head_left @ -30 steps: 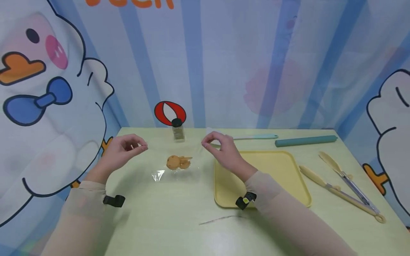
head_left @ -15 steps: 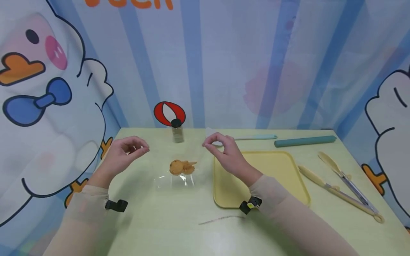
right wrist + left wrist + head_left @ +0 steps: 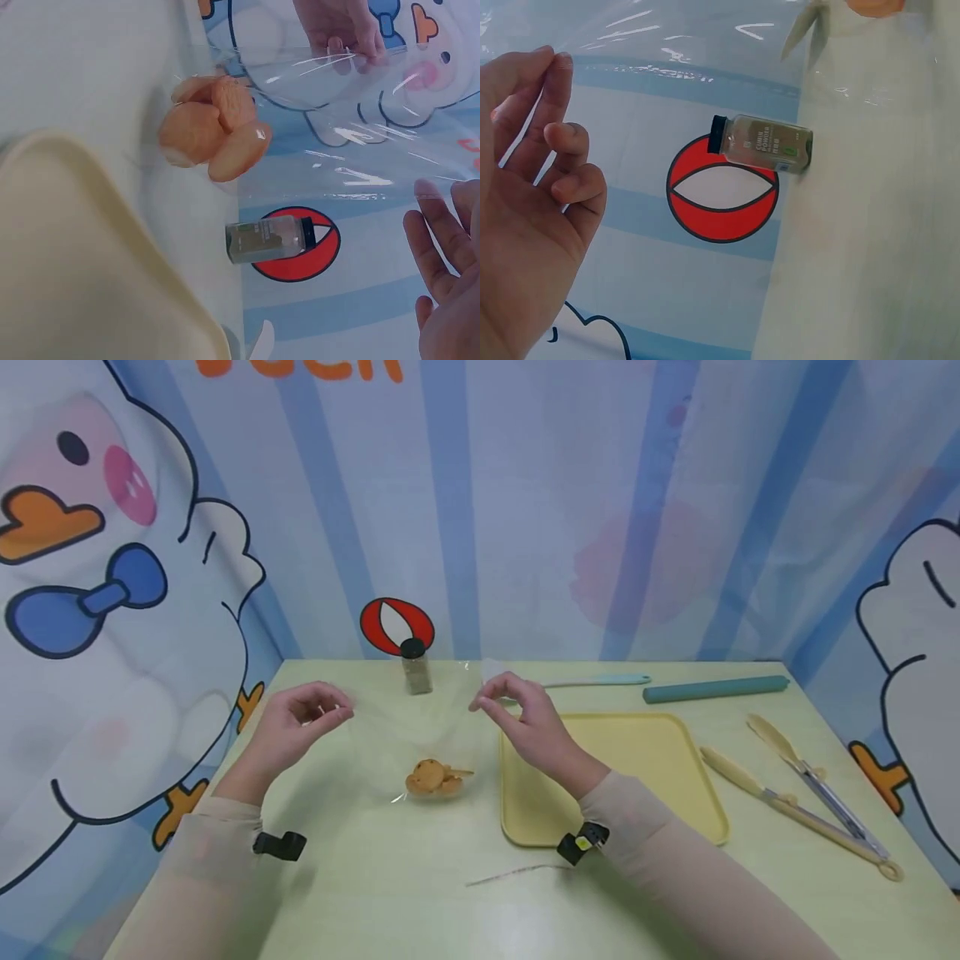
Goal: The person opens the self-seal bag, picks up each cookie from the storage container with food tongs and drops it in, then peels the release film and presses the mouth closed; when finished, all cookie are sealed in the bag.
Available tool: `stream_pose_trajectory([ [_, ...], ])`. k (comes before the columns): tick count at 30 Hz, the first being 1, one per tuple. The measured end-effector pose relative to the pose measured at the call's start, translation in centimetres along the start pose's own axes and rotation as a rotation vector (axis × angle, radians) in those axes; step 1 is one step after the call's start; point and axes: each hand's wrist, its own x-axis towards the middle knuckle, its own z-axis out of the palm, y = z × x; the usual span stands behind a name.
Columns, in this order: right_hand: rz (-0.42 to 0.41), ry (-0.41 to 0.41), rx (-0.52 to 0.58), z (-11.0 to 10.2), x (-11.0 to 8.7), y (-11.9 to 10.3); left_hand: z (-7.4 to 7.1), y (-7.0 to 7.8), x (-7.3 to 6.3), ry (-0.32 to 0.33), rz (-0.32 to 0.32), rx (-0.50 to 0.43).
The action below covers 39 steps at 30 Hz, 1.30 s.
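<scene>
A clear plastic bag is stretched between my two raised hands. Its top left corner is pinched between thumb and fingertips of my left hand. My right hand pinches the other top corner, in front of the tray's left back corner. Several tan-brown rounded food pieces, one with dark specks, lie together in the bottom of the bag. In the right wrist view these food pieces show through the film, with smooth, rounded sides.
A cumin powder jar with a black lid stands behind the bag. Right of it lie a spatula and a teal rod. A yellow tray sits beside tongs. A thin strip lies in front.
The food at the bottom of the bag has moved toward me and slightly right, its pieces shifting. My left hand has drifted slightly right; both hands keep their pinch.
</scene>
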Motion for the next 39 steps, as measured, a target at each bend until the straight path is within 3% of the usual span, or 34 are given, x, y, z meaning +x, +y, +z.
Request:
stream_pose_trajectory([
  [10,-0.028,0.031,-0.085,-0.4,-0.1,0.8,0.3,-0.6,-0.1,0.015,-0.014,0.012],
  [15,-0.033,0.046,-0.027,-0.2,0.1,1.1,0.7,-0.8,0.3,0.009,-0.019,0.005],
  [21,0.057,0.062,0.057,-0.3,0.0,1.0,0.8,-0.7,0.4,0.015,-0.016,-0.021],
  [29,0.125,0.052,0.197,-0.4,-0.2,1.6,0.8,-0.7,0.3,-0.069,-0.045,-0.077],
  [32,0.138,0.042,0.203,-0.4,-0.2,1.8,0.7,-0.8,0.4,-0.080,-0.051,-0.102],
  [39,0.164,0.031,0.200,-0.7,-0.2,1.8,0.8,-0.9,0.6,-0.091,0.025,-0.181],
])
